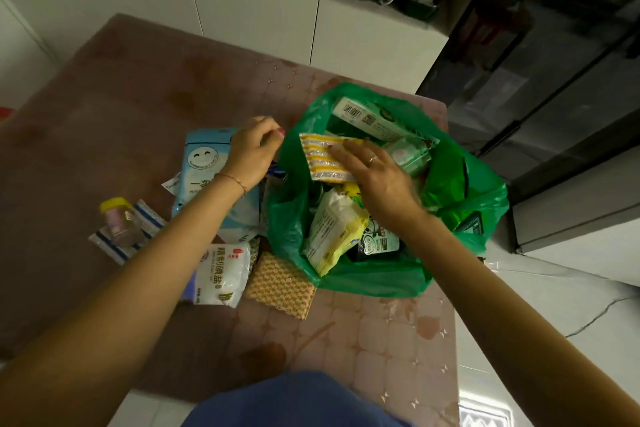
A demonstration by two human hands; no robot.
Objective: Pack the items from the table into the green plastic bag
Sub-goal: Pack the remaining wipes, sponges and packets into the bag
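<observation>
Over the mouth of the crinkled green plastic bag [349,274], which stands open on the right part of the pinkish patterned surface [381,333], the right hand [377,180] lies flat with fingers spread on one yellow-and-white striped flat packet [327,158]. That packet's long axis runs from the upper left down to the lower right, its far end pointing toward the bag's left rim; whether the thumb grips it underneath cannot be told. The left hand [251,149] is curled loosely with fingertips pinched at the bag's left rim, seemingly holding the plastic edge.

Inside the bag are one long white-and-green box with a barcode [367,120] lying across the far side, one white-and-yellow soft pack [332,232] pointing toward the near rim, one dark printed pouch [375,243] beside it, and one pale green wrapped item [408,152] by the right wrist.

Left of the bag, outside it, lie one light blue pack with a smiley face [204,163], its long axis running away from the person, one white bag of salt with red and black characters [221,274], one orange honeycomb-patterned sponge [280,288] touching the bag's near left side, one small clear jar with a yellow lid [117,222], and one clear packet with blue stripes [145,229] under the jar
</observation>
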